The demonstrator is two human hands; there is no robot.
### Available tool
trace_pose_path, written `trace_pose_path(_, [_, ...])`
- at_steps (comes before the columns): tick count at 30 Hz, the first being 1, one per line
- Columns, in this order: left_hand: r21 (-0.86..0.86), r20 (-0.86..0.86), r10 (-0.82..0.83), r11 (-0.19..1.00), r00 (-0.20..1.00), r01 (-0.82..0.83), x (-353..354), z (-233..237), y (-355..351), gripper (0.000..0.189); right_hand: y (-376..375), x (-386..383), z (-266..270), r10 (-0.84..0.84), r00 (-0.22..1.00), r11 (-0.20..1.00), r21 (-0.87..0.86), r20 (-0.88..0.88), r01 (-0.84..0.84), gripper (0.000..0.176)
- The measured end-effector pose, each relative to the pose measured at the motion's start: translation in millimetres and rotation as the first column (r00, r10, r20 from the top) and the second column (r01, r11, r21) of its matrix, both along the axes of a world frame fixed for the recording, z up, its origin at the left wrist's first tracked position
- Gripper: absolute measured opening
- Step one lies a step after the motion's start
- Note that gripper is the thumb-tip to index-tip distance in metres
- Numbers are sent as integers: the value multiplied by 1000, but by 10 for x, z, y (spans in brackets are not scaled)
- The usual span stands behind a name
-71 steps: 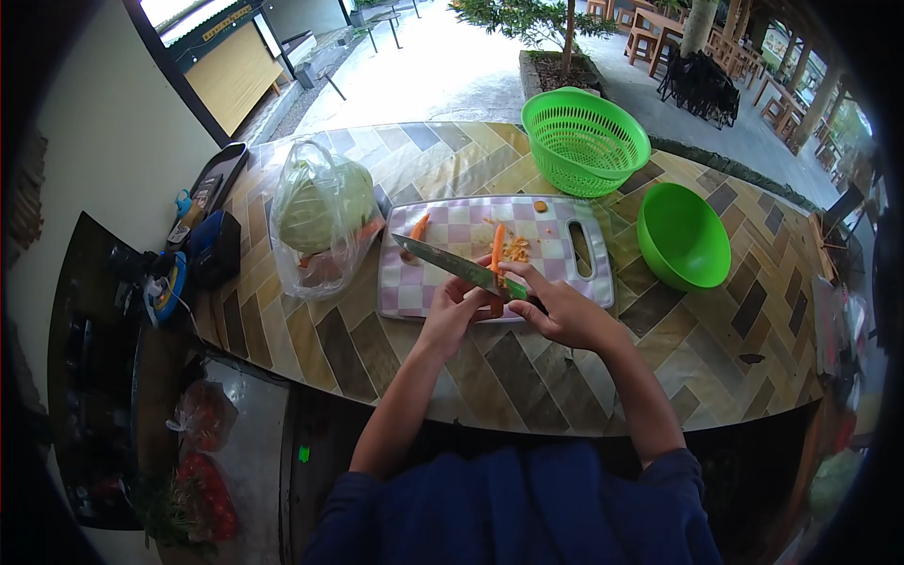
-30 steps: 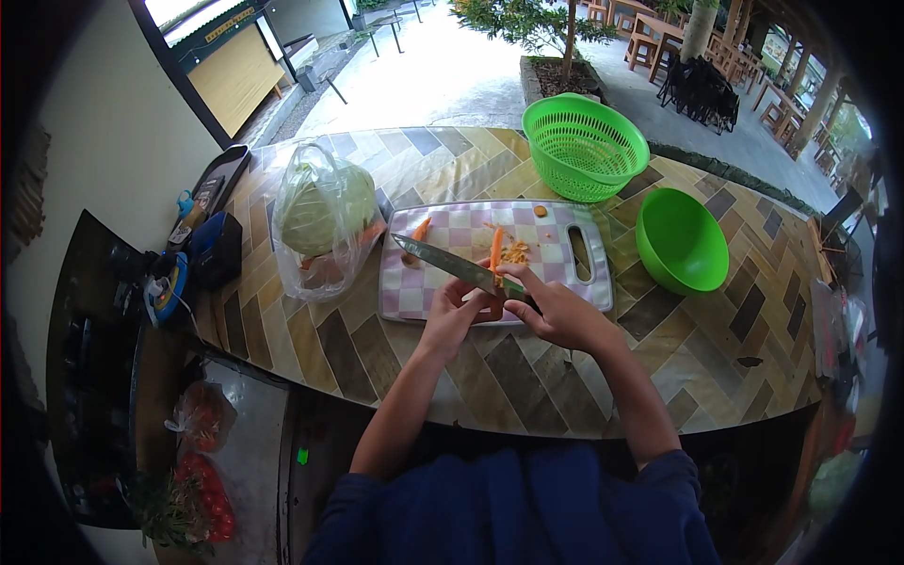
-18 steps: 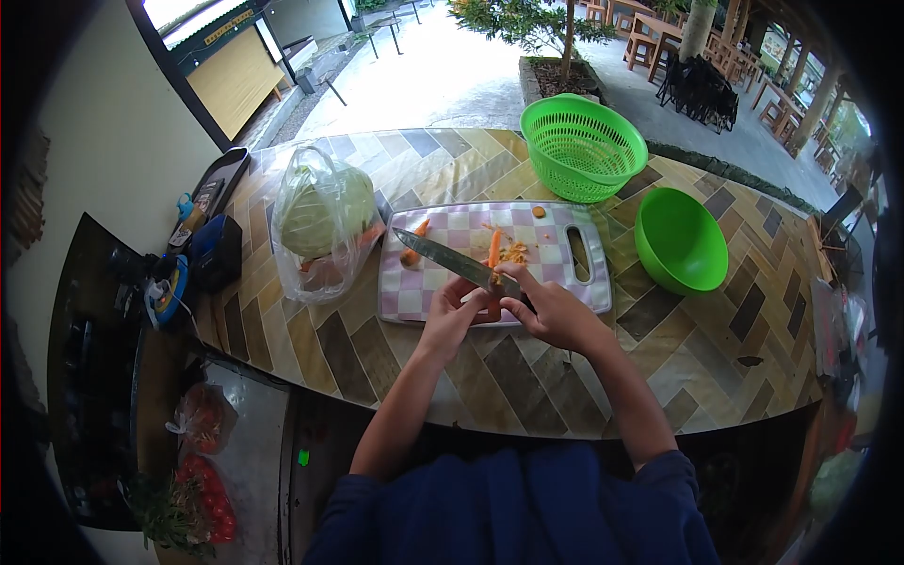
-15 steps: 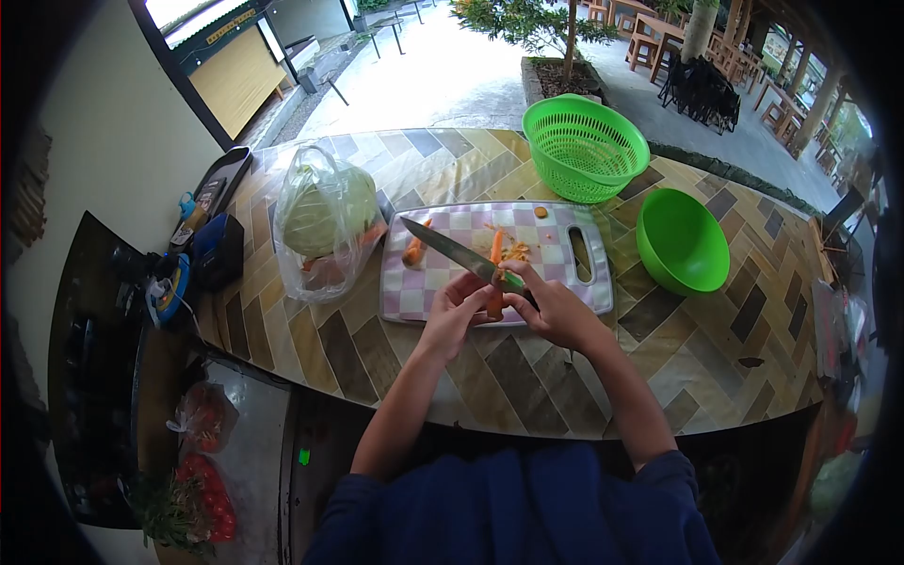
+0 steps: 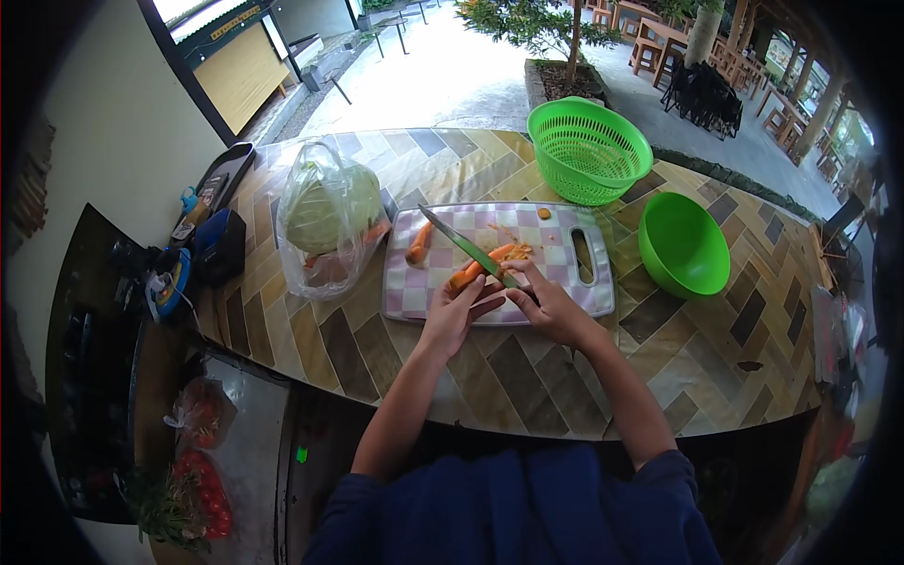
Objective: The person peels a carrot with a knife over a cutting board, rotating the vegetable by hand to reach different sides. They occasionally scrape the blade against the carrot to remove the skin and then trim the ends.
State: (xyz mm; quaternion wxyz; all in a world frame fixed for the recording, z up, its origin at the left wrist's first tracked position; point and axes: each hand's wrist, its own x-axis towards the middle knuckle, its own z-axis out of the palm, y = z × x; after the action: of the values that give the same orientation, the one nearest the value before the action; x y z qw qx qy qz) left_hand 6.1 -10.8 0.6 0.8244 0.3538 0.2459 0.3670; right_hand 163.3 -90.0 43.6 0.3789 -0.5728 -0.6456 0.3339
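My right hand [image 5: 549, 304] grips a green-handled knife [image 5: 464, 247] whose blade points up and to the left over a checked purple-and-white cutting board [image 5: 419, 292]. My left hand [image 5: 456, 311] rests on the board's near edge with its fingers on a carrot [image 5: 480, 265] that lies slanted under the blade. A second carrot piece [image 5: 418, 242] lies further left on the board. Small orange scraps [image 5: 518, 250] sit near the board's middle.
A plastic bag with a cabbage [image 5: 323, 212] stands left of the board. A green colander [image 5: 587, 149] and a green bowl [image 5: 685, 247] are at the back right. Dark gadgets [image 5: 218, 247] crowd the counter's left end. The tiled counter's edge [image 5: 527, 424] runs near my body.
The carrot has gone from upright in my left hand to lying slanted on the board. The knife has swung so the blade points more steeply away.
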Motion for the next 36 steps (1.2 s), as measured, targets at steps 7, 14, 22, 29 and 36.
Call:
trace_pose_path(7, [190,-83,-17,981,996,32,7,94,-36,34,12,52,-54,-97,977,993,-82,-190,83,52])
trace_pose_path(14, [354,-185,115,934,976,-42,68,96,-21,35,27,127,-35,-85,918,969,-246,-387,-14,53])
trace_pose_path(22, [432,-134,233,889,963,-155,101,115,324,22,-2,98,103,-31,907,962,-258,-420,-87,54])
trace_pose_path(29, [240,-98,187,958,977,-159,78,205,421,52,35,156,96,-120,819,968,-251,-561,-30,49])
trace_pose_path(36, [69,2,112,991,994,-112,-15,250,486,36,124,108,129,-187,611,957,-284,-769,-65,43])
